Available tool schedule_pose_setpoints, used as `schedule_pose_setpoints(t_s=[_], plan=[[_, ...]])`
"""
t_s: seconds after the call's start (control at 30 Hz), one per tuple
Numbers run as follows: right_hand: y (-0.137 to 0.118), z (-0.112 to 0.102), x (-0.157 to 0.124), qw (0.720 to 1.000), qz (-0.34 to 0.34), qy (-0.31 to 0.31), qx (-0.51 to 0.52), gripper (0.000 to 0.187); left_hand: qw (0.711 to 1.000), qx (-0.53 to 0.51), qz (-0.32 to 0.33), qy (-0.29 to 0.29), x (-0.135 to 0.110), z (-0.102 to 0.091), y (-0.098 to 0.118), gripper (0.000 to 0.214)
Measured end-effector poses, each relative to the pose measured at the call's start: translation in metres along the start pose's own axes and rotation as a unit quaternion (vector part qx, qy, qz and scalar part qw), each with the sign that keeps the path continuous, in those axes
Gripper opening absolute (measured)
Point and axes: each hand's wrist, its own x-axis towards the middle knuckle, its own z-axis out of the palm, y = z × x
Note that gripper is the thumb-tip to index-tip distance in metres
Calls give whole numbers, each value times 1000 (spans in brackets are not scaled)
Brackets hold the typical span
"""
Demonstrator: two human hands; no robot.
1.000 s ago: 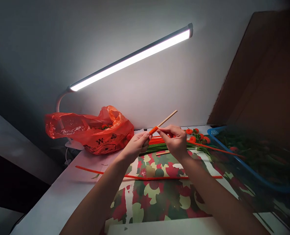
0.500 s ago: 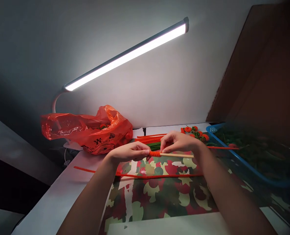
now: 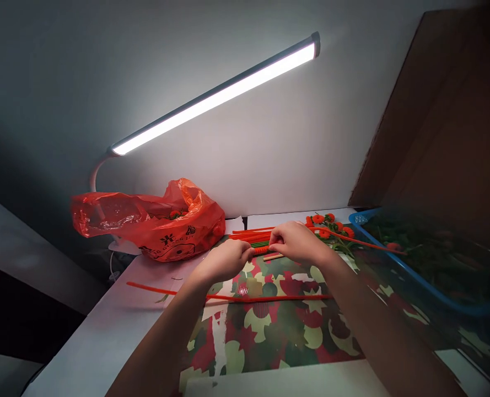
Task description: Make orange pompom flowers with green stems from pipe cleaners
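A short coil of orange pipe cleaner (image 3: 261, 250) is stretched between my hands at the middle of the head view. My left hand (image 3: 230, 257) pinches its left end with thumb and fingers. At the other end, my right hand (image 3: 296, 241) grips it with closed fingertips. Just below the coil shows a piece of a pale wooden stick (image 3: 273, 257), partly hidden by my right hand. Behind the hands lie bundles of orange pipe cleaners (image 3: 251, 232) and green pipe cleaners (image 3: 261, 243). One long orange pipe cleaner (image 3: 248, 299) lies across the patterned mat (image 3: 265, 342) in front.
A red plastic bag (image 3: 187, 237) stands at the back left, under a lit bar lamp (image 3: 215, 96). Orange flowers with green stems (image 3: 329, 223) lie at the back right beside a blue basket (image 3: 414, 281). Cardboard (image 3: 435, 110) leans on the right.
The coil has come off the wooden stick, which now shows below it. Both hands have shifted slightly, still pinching the coil's ends.
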Motion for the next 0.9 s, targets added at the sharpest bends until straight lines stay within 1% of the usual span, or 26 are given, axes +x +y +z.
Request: schedule_pose_setpoints(t_s=[0.1,0.17,0.2,0.23,0.27,0.3,0.33,0.37,0.43,0.5,0.57,0.63,0.7,0.77,0.83,0.9], plan=[[-3,-1,0,996,13,81,32,16,996,-42,8,78,5,2,0,36],[-1,0,3,984,37,140,105,15,985,-83,17,147,9,4,-1,35],[0,0,5,973,50,162,156,16,977,-102,24,186,12,5,-1,34],[3,1,7,959,58,175,214,18,967,-119,36,224,14,6,-1,33],[7,1,9,944,63,174,274,21,956,-138,52,253,17,7,-2,33],[11,2,11,928,64,160,330,24,948,-163,72,265,19,8,-3,32],[15,2,12,913,61,134,381,26,942,-193,96,258,21,8,-4,32],[20,1,13,899,60,101,423,29,937,-228,120,236,22,9,-6,33],[28,0,14,876,59,29,478,33,925,-307,161,155,24,9,-11,37],[35,-2,13,864,47,-27,501,35,908,-371,182,70,24,9,-15,40],[40,-4,11,863,41,-59,499,32,896,-397,198,5,22,8,-17,42],[44,-8,8,872,54,-96,478,30,900,-378,209,-51,18,6,-17,42],[47,-11,6,885,65,-141,440,29,916,-327,207,-105,13,2,-15,41],[50,-13,6,903,48,-174,390,27,934,-260,197,-144,10,-1,-12,40],[52,-12,6,928,30,-172,328,24,952,-188,187,-152,9,0,-8,39],[51,-8,8,957,40,-137,253,19,971,-128,161,-119,11,5,-5,36]])
